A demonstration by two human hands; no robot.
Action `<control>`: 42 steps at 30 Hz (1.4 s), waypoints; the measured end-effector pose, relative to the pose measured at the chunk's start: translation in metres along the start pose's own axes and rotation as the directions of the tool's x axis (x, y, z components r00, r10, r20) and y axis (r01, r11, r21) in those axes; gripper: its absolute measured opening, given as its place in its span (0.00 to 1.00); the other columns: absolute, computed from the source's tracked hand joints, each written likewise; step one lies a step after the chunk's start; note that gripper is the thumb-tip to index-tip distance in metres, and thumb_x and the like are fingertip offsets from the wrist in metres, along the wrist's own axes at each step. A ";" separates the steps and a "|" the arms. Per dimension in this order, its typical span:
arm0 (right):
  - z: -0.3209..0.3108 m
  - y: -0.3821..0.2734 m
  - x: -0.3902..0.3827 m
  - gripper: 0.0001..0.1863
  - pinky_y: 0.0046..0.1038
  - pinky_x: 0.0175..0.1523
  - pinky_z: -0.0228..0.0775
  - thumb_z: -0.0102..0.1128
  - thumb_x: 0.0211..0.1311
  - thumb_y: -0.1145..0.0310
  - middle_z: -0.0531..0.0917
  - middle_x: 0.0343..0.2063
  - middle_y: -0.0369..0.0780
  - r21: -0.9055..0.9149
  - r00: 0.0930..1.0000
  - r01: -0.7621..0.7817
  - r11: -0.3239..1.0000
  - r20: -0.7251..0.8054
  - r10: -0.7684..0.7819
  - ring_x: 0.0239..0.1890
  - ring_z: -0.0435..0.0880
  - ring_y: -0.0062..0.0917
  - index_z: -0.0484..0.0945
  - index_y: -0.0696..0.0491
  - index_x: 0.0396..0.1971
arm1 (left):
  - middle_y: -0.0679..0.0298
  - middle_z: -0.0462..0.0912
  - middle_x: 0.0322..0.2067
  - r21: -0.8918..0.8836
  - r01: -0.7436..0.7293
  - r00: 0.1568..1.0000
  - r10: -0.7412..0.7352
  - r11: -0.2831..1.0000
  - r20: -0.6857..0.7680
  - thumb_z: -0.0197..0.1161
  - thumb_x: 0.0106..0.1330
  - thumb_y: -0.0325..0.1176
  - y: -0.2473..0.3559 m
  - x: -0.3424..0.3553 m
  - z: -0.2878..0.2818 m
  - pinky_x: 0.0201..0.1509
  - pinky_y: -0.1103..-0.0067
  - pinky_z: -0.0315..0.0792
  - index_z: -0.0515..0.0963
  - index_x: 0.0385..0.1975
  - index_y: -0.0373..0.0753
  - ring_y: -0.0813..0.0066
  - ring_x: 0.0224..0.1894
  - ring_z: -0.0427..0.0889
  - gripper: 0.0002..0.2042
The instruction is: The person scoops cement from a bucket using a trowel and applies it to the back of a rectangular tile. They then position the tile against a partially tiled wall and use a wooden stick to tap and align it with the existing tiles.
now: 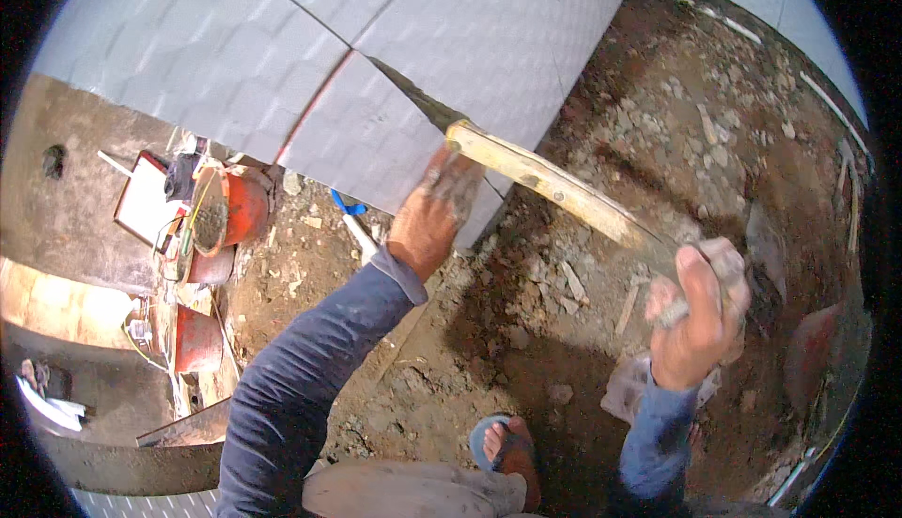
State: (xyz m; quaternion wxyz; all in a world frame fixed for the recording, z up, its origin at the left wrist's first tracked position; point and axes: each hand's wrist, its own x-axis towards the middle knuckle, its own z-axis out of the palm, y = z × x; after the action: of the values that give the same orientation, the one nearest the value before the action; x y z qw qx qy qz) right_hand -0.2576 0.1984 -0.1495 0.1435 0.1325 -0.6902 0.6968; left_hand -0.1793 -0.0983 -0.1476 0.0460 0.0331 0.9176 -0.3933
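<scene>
A long, worn yellow bar (554,186), which looks like a spirit level, slants across the corner of a light grey tiled surface (310,58). Its upper end meets the tiles, and a dark wedge-shaped shadow runs on from there. Just under that end is my left hand (435,213), fingers closed at the bar and partly hidden behind it. My right hand (700,316) is curled round a pale, rounded handle (672,313) near the bar's lower end. Motion blur hides the rest of that tool, so its kind is unclear.
An orange bucket (246,208) of grey mix stands at the left, near a red container (197,340) and a white tray (146,194). Rubble (564,283) covers the ground. A white pipe (359,236) lies below the tiles; my sandalled foot (507,448) is lower down.
</scene>
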 end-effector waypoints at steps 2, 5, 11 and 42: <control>0.011 -0.057 0.003 0.03 0.23 0.26 0.66 0.63 0.55 0.76 0.79 0.24 0.37 0.440 0.922 -0.386 0.811 0.149 0.358 0.24 0.75 0.21 0.78 0.57 0.26 | 0.53 0.67 0.67 -0.137 0.034 0.997 -0.043 0.990 -0.064 0.59 0.56 0.33 -0.003 -0.008 0.015 0.79 0.61 0.44 0.69 0.64 0.33 0.60 0.73 0.59 0.31; 0.034 -0.056 0.001 0.05 0.22 0.25 0.62 0.63 0.55 0.73 0.76 0.19 0.34 0.207 0.974 -0.184 0.961 0.167 0.151 0.18 0.72 0.17 0.76 0.57 0.24 | 0.52 0.63 0.70 -0.181 -0.005 0.996 -0.012 0.983 -0.091 0.59 0.53 0.32 0.000 -0.002 0.013 0.79 0.62 0.47 0.68 0.65 0.32 0.60 0.75 0.55 0.33; 0.031 -0.067 -0.010 0.05 0.25 0.27 0.64 0.63 0.54 0.71 0.77 0.19 0.34 0.218 0.976 -0.204 0.954 0.124 0.180 0.21 0.73 0.19 0.79 0.57 0.25 | 0.57 0.57 0.73 -0.144 0.025 0.995 -0.039 0.989 -0.094 0.57 0.54 0.31 0.002 -0.002 0.025 0.80 0.61 0.42 0.63 0.68 0.34 0.65 0.76 0.51 0.36; 0.014 0.019 -0.021 0.09 0.21 0.22 0.61 0.66 0.59 0.71 0.73 0.16 0.30 0.232 0.912 -0.403 0.885 0.022 0.409 0.18 0.70 0.14 0.75 0.56 0.23 | 0.54 0.56 0.73 -0.093 0.183 0.962 -0.198 0.979 -0.190 0.57 0.56 0.31 -0.008 -0.017 -0.021 0.79 0.65 0.45 0.64 0.67 0.32 0.59 0.76 0.53 0.34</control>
State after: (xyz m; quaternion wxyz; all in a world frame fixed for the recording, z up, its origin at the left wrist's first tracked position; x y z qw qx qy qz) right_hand -0.2458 0.1837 -0.1748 -0.0125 -0.0085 -0.6147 0.7886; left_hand -0.1641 -0.0888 -0.1255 -0.0825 -0.0181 0.9306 -0.3561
